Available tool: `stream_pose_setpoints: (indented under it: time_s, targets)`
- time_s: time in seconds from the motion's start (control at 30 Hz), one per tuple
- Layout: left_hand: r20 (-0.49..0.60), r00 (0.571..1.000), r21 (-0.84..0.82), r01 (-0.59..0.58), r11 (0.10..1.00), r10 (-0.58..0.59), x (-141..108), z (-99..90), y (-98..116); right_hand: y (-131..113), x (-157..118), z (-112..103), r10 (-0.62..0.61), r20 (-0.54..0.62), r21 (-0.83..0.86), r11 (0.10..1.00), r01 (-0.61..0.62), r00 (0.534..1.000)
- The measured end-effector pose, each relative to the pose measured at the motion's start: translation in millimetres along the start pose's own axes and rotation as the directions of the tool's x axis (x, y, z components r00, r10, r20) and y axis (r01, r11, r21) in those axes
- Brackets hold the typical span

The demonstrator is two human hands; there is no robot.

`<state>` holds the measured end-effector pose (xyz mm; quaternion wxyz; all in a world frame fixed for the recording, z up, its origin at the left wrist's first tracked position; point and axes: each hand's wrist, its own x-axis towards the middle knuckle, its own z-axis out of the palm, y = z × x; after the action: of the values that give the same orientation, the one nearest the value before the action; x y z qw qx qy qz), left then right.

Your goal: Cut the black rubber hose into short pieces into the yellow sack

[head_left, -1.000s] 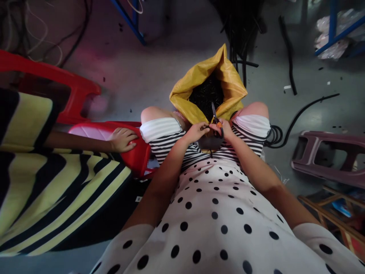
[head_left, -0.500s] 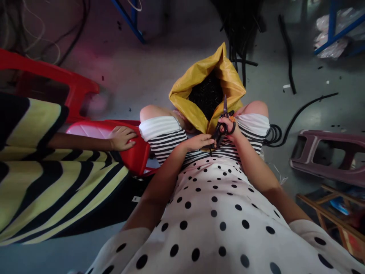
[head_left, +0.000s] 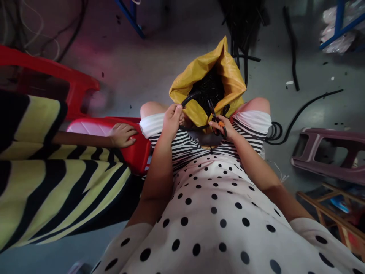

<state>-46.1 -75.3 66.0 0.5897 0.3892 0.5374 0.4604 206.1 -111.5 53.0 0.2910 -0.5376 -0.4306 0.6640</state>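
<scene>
Black tube (head_left: 191, 98) curves over the near-left rim of the yellow sack (head_left: 234, 78), clamped in the left hand (head_left: 171, 118). Beside the sack's near edge, the right hand (head_left: 226, 125) grips scissors (head_left: 211, 108); slack tube could snag on their blades.

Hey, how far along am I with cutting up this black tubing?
Partly through, it seems. The yellow bag holds many short black pieces, probably already cut. Your left hand grips a black tube, and your right hand has the scissors. Longer black lengths lie beyond the bag, likely left to do; I can't tell how many.
</scene>
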Motion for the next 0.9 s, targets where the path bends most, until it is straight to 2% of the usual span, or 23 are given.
stream_pose_setpoints:
  time_s: [0.17,0.33,0.6,0.9]
  targets:
    - [0.070,0.997,0.064,0.026,0.998,-0.031,-5,4.9,-3,1,0,-1,0.014,0.075,-0.057,0.998,-0.010,0.997]
    - [0.097,0.991,0.085,0.082,0.993,-0.090,-8,15.0,-13,14,5,1,0.056,0.022,-0.175,0.983,-0.051,0.998]
    - [0.106,0.988,0.092,0.104,0.990,-0.113,-3,14.9,-22,19,8,0,0.030,0.024,-0.243,0.970,-0.023,0.999]
    - [0.190,0.973,0.295,0.073,0.953,-0.134,-1,13.3,-31,20,9,-2,0.060,0.050,-0.278,0.960,-0.043,0.997]
